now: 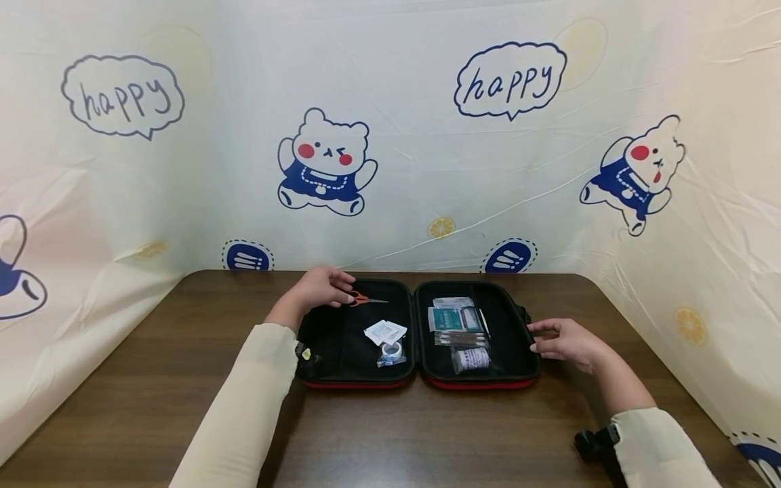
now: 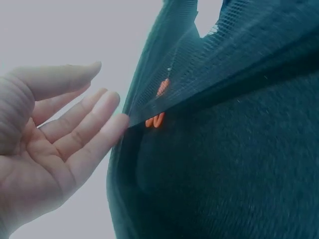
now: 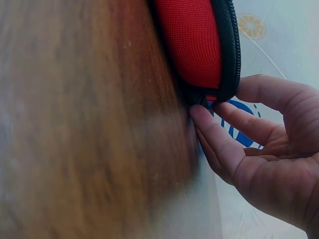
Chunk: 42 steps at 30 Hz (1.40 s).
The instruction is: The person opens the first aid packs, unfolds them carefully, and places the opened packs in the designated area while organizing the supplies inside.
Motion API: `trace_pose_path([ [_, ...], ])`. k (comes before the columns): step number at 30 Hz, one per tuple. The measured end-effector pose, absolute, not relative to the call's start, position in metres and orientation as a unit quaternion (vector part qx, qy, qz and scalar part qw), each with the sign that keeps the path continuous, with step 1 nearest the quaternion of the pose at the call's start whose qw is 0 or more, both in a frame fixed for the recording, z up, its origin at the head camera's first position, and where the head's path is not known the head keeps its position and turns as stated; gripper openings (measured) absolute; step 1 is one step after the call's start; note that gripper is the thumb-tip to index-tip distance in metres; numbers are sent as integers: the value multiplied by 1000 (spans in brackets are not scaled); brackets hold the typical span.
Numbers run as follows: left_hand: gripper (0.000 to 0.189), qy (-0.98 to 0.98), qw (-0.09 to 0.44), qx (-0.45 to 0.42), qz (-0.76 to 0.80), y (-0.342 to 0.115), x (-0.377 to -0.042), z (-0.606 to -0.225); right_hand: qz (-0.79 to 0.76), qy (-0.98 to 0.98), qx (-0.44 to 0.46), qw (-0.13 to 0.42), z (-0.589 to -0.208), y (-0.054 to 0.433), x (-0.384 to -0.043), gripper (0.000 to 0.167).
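The scissors [image 1: 364, 299] lie in the case [image 1: 360, 384] just to the right of the left hand [image 1: 320, 288], long axis running sideways away from it: handles nearest, blades pointing off. That hand is much the nearer; its fingers are extended, thumb apart, one fingertip touching the mesh [image 2: 187, 87]. The right hand [image 1: 564, 343] touches the case beside it; whether it pinches, I cannot tell.

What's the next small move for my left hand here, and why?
Probably nudge the orange-handled scissors further behind the mesh with your left hand: their handles poke out past the mesh's edge, and a fingertip rests at that edge.
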<state>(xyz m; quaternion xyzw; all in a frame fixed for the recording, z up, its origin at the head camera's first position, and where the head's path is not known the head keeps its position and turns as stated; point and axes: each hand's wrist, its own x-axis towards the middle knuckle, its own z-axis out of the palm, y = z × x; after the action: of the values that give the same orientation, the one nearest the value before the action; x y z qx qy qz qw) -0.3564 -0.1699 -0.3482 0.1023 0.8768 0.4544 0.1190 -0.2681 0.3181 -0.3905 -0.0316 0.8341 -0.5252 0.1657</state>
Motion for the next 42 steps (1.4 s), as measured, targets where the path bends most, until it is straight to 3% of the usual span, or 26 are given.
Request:
trace_pose_path([
  [16, 32, 865, 121, 225, 432, -148, -344, -339, -523, 836, -33, 161, -391, 318, -267, 57],
  [24, 33, 879, 151, 285, 351, -132, -346, -343, -520, 838, -35, 162, -391, 319, -267, 56],
  [42, 47, 897, 223, 226, 307, -128, -354, -354, -519, 838, -37, 165, -389, 317, -266, 56],
])
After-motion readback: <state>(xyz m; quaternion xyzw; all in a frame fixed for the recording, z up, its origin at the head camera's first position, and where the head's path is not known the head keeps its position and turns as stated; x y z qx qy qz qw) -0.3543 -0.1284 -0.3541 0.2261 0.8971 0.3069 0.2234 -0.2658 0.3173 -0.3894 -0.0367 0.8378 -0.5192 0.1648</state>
